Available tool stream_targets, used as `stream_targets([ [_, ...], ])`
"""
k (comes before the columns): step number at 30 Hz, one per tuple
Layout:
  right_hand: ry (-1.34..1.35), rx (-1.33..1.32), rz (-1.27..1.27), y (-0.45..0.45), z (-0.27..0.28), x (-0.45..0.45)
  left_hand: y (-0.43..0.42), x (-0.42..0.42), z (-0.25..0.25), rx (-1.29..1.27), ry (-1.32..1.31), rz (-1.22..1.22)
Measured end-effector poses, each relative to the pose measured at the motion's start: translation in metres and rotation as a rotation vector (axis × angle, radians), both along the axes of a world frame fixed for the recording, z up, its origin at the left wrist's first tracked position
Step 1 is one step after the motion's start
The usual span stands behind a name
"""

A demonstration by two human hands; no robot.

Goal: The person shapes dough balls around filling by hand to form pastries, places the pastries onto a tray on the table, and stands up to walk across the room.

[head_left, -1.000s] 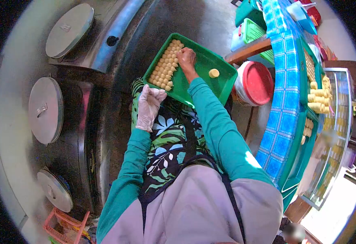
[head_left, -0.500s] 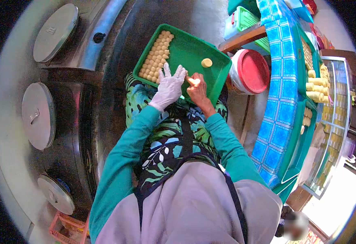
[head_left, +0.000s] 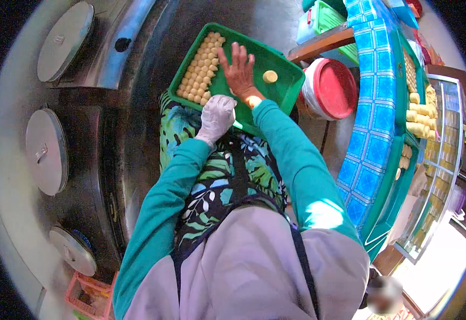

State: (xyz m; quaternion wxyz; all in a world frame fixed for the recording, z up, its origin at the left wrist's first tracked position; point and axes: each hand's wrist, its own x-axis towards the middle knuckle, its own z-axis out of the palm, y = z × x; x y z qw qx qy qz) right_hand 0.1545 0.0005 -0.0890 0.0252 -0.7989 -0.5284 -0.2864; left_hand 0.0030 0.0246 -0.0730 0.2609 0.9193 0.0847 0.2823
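Observation:
A green tray [head_left: 275, 56] rests across my lap. Rows of small pale dough balls [head_left: 198, 72] fill its left side, and a larger round dough piece [head_left: 269, 77] sits alone on the right. My left hand [head_left: 218, 114], in a thin white glove, is closed at the tray's near edge, close to the lowest balls; whatever it holds is hidden. My bare right hand [head_left: 238, 72] reaches over the tray with fingers spread, its fingertips beside the right border of the rows. Nothing shows in its grip.
On the right stand a bucket with a red lid [head_left: 335, 88] and a table with a blue checked cloth [head_left: 358, 154], bearing trays of dough rolls [head_left: 420, 120]. Metal lids [head_left: 46, 152] line the left, above an orange crate [head_left: 90, 294]. A blurred person is at lower right.
My left hand has gone from spread fingers to a fist and drawn slightly nearer to me. My right hand has moved forward and left over the tray, its fingers opening out.

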Motion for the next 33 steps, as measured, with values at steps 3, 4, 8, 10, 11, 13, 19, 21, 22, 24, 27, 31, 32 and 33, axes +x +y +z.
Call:
stream_targets([
  [3, 0.128, 0.159, -0.017, -0.003, 0.003, 0.017, 0.004, 0.002, 0.003, -0.003, 0.062, -0.005],
  [4, 0.125, 0.162, -0.017, -0.005, 0.003, 0.02, 0.003, -0.002, 0.003, -0.007, 0.043, -0.019],
  [8, 0.094, 0.093, 0.043, 0.0, 0.011, 0.018, 0.001, -0.002, 0.001, 0.014, 0.073, 0.001],
  [10, -0.023, 0.067, 0.037, 0.004, 0.015, 0.006, 0.001, -0.001, -0.001, 0.012, 0.083, 0.005],
  [11, -0.065, -0.011, 0.036, 0.001, 0.007, -0.003, 0.001, 0.0, -0.002, 0.017, 0.087, 0.016],
  [13, -0.03, 0.016, -0.014, 0.005, -0.001, -0.01, 0.0, 0.0, 0.0, 0.009, 0.06, 0.014],
  [19, 0.026, 0.047, 0.165, -0.008, 0.017, 0.001, 0.006, -0.002, 0.002, -0.012, 0.051, 0.003],
  [21, 0.423, 0.282, 0.089, -0.04, 0.028, -0.008, 0.004, -0.003, 0.007, -0.07, 0.162, 0.018],
  [22, 0.495, 0.236, -0.061, -0.051, 0.029, -0.017, 0.002, -0.003, 0.01, -0.073, 0.167, 0.014],
  [24, 0.529, 0.111, 0.038, -0.084, 0.03, -0.028, 0.0, 0.003, 0.031, 0.251, 0.252, 0.097],
  [27, 0.455, -0.13, -0.033, -0.106, 0.029, -0.049, -0.001, 0.002, 0.019, 0.261, 0.41, -0.029],
  [31, 0.422, -0.218, -0.063, -0.114, 0.038, -0.049, 0.001, -0.001, 0.015, 0.287, 0.44, -0.028],
  [32, 0.42, -0.215, -0.068, -0.116, 0.036, -0.049, 0.002, -0.001, 0.015, 0.299, 0.42, -0.02],
  [33, 0.436, -0.215, -0.08, -0.118, 0.033, -0.05, 0.002, -0.002, 0.015, 0.312, 0.398, -0.019],
])
